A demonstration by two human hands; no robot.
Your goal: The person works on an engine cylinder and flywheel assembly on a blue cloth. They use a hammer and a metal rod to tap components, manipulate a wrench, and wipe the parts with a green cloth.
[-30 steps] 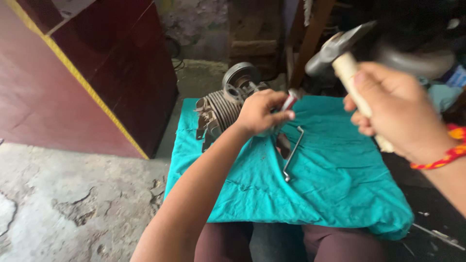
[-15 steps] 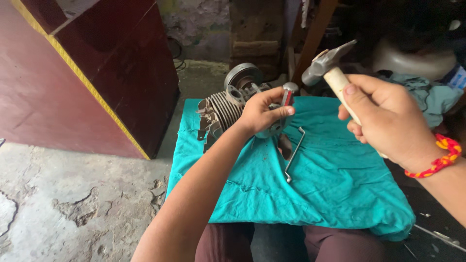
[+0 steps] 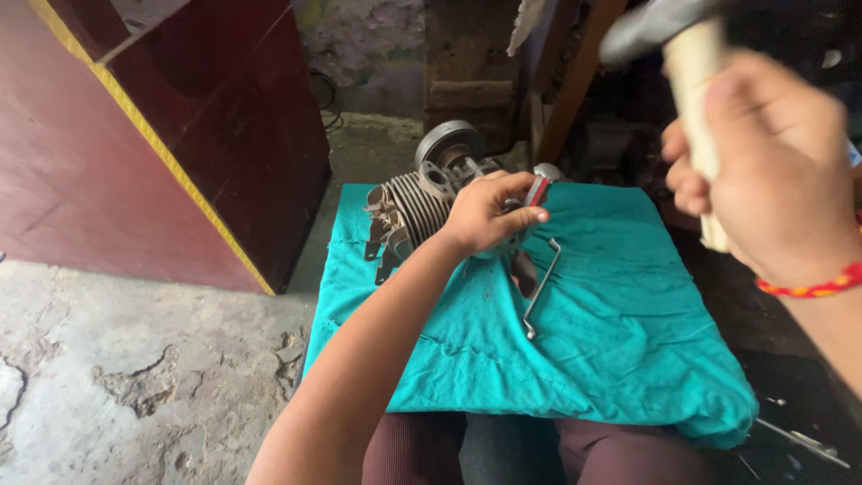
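I am swinging my right hand (image 3: 772,171) back up again: half a second ago it was lowered toward the engine, and now it is raised close to my head, large and blurred. The hammer (image 3: 691,81) is rising with it, its head now reaching the picture's top edge.

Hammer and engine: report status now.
Right hand grips raised hammer. Left hand holds red-handled tool on finned engine. Bent wrench lies beside.
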